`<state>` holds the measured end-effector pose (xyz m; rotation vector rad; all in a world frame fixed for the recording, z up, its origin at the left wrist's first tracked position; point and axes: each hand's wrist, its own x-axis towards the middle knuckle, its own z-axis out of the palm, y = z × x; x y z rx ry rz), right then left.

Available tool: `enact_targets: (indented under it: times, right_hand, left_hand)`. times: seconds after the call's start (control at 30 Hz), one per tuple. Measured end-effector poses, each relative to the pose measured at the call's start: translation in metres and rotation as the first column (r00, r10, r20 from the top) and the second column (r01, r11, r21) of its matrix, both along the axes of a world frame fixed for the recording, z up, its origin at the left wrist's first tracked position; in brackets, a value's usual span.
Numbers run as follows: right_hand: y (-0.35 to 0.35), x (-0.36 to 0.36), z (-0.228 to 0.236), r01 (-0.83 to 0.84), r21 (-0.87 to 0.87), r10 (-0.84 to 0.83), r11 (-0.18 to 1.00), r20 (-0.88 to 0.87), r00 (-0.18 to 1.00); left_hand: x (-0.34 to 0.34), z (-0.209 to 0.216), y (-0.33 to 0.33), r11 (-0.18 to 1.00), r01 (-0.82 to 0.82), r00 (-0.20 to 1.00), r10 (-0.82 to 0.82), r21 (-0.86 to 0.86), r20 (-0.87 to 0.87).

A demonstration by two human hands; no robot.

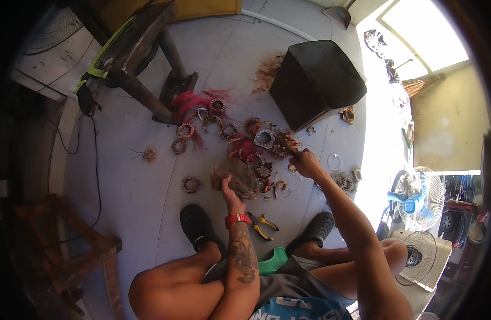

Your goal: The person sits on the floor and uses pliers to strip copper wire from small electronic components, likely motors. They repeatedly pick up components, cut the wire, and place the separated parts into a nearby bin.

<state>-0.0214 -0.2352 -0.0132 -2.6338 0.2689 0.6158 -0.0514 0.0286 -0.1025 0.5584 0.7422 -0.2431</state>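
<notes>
My left hand (232, 192), a red watch on its wrist, is closed on the edge of a crumpled brown-grey piece (243, 180) that looks like cloth or a bag. My right hand (308, 164) is a fist around a dark, slim tool; its far end blends into the copper scraps, so I cannot tell its kind. Just left of that fist lies a square metal stator frame (264, 139). Ring-shaped copper-wound cores, such as one wound ring (190, 184), are spread around my hands. Yellow-and-black pliers (263, 226) lie between my feet.
A dark metal bin (317, 80) stands ahead on the right. At the far left is a heavy metal stand (144, 64); a wooden stool (74, 240) is nearer. Red fibre scraps (189, 104) litter the floor. Two fans, one a blue-bladed fan (416, 200), stand at the right.
</notes>
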Motion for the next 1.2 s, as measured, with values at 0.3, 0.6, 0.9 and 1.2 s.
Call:
enact_targets:
  times: [0.3, 0.6, 0.9, 1.2]
  right_hand:
    - [0.041, 0.054, -0.054, -0.150, -0.216, 0.222, 0.965, 0.363, 0.905]
    - [0.046, 0.075, -0.055, -0.037, -0.172, 0.087, 0.984, 0.293, 0.952]
    - [0.023, 0.033, 0.082, 0.059, 0.583, 0.001, 0.810, -0.102, 0.995]
    - [0.064, -0.027, 0.140, 0.136, 0.296, -0.233, 0.945, 0.321, 0.918]
  left_hand:
    - [0.006, 0.013, -0.008, 0.995, 0.009, 1.000, -0.011, -0.099, -0.024]
    - [0.001, 0.013, -0.006, 0.978, 0.130, 0.991, -0.133, -0.160, -0.004]
    - [0.002, 0.030, -0.024, 0.952, 0.173, 0.981, -0.143, -0.253, 0.132]
    - [0.002, 0.090, -0.047, 0.932, 0.061, 0.926, 0.081, -0.358, 0.369]
